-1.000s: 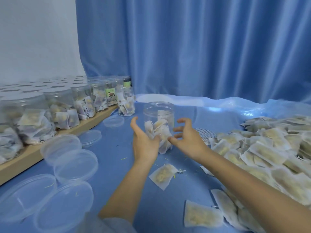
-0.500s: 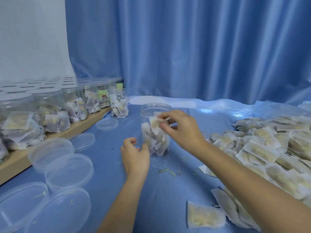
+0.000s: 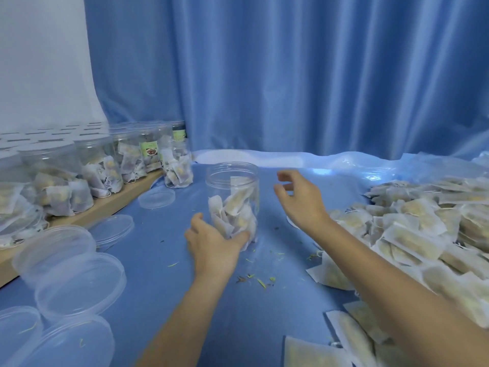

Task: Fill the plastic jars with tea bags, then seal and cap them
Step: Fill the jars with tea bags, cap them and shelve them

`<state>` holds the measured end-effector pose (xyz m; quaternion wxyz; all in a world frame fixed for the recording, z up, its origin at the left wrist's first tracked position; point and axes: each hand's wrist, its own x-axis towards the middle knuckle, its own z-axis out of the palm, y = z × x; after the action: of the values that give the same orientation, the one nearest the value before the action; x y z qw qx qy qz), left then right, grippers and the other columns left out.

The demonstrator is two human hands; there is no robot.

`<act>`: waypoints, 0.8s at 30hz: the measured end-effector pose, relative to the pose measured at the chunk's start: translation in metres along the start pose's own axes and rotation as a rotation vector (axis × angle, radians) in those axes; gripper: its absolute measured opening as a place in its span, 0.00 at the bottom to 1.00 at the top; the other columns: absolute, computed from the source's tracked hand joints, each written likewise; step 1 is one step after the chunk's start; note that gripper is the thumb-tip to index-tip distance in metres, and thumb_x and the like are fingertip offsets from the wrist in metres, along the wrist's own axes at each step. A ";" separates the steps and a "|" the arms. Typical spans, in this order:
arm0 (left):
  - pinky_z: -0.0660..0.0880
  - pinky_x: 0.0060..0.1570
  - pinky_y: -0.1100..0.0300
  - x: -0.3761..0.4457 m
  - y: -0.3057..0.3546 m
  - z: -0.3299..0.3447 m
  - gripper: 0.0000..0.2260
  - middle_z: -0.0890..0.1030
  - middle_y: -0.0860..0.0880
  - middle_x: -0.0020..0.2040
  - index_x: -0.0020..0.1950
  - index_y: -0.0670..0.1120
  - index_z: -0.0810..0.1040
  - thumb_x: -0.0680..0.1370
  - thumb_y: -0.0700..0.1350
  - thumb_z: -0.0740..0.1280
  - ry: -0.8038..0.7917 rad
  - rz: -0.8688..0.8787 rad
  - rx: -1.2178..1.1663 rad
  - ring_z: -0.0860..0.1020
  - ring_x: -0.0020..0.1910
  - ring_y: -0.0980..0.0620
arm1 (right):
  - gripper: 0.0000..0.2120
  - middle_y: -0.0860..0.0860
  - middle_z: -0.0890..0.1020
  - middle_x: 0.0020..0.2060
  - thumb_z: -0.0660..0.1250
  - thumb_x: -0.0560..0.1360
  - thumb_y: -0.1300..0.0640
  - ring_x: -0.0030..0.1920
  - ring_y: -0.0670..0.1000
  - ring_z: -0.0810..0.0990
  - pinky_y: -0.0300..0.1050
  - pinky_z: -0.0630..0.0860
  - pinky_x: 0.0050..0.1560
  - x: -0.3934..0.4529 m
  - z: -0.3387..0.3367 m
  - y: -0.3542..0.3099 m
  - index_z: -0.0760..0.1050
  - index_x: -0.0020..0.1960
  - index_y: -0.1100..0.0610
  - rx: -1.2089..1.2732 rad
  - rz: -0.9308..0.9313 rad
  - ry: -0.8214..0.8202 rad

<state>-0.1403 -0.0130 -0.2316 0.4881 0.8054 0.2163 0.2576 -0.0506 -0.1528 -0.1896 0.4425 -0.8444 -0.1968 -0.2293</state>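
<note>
A: Entry, jar position. Where does it stand?

B: The open jar (image 3: 232,197) stands upright on the blue cloth (image 3: 164,287), centre of view, roughly half full of tea bags (image 3: 234,210), no cap on it.

A: Your left hand?

B: Your left hand (image 3: 211,245) grips the jar's base, thumb and fingers curled round its lower wall.

A: Right hand?

B: Your right hand (image 3: 299,200) hovers just right of the jar, apart from it, fingers loosely curled, holding nothing.

A: Supplies?

B: The loose pile of tea bags (image 3: 423,229) lies to your right. Clear lids (image 3: 76,282) lie on the cloth to your left. Filled capped jars (image 3: 87,170) stand in rows on the wooden board (image 3: 111,205), one more filled jar (image 3: 178,169) just off its end.
</note>
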 end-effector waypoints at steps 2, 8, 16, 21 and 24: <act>0.66 0.59 0.52 0.006 0.010 0.009 0.42 0.63 0.40 0.66 0.70 0.42 0.57 0.64 0.48 0.77 0.007 -0.008 0.036 0.65 0.65 0.41 | 0.20 0.56 0.72 0.66 0.62 0.77 0.59 0.64 0.55 0.72 0.39 0.62 0.61 0.004 -0.002 0.025 0.68 0.67 0.61 -0.224 0.096 -0.120; 0.62 0.64 0.52 0.011 0.005 0.035 0.41 0.67 0.40 0.67 0.70 0.39 0.60 0.65 0.49 0.77 0.140 0.045 0.039 0.62 0.67 0.42 | 0.18 0.61 0.70 0.62 0.56 0.79 0.53 0.64 0.59 0.69 0.48 0.65 0.61 -0.002 -0.003 0.074 0.66 0.63 0.65 -0.648 0.153 -0.298; 0.66 0.63 0.54 0.008 -0.010 0.039 0.35 0.65 0.41 0.66 0.69 0.40 0.62 0.68 0.48 0.75 0.088 0.091 0.075 0.62 0.66 0.45 | 0.07 0.54 0.83 0.45 0.62 0.72 0.60 0.47 0.55 0.80 0.42 0.65 0.42 -0.009 -0.004 0.062 0.78 0.47 0.57 -0.980 -0.108 -0.290; 0.64 0.57 0.60 0.012 -0.010 0.022 0.29 0.62 0.44 0.67 0.68 0.44 0.65 0.71 0.46 0.72 0.026 0.088 0.127 0.65 0.66 0.45 | 0.14 0.51 0.71 0.16 0.75 0.51 0.59 0.20 0.54 0.70 0.38 0.66 0.25 -0.018 -0.003 0.035 0.69 0.19 0.57 -0.804 -0.500 -0.065; 0.64 0.51 0.62 0.013 -0.005 0.009 0.24 0.62 0.45 0.66 0.67 0.45 0.66 0.73 0.45 0.69 0.032 0.133 0.221 0.68 0.63 0.45 | 0.11 0.51 0.72 0.18 0.71 0.56 0.59 0.23 0.54 0.72 0.41 0.69 0.26 -0.024 -0.001 0.024 0.70 0.22 0.57 -0.723 -0.639 -0.139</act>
<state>-0.1247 -0.0090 -0.2370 0.3748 0.8627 0.1972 0.2766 -0.0583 -0.1697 -0.2180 0.0140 -0.8547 -0.3829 -0.3502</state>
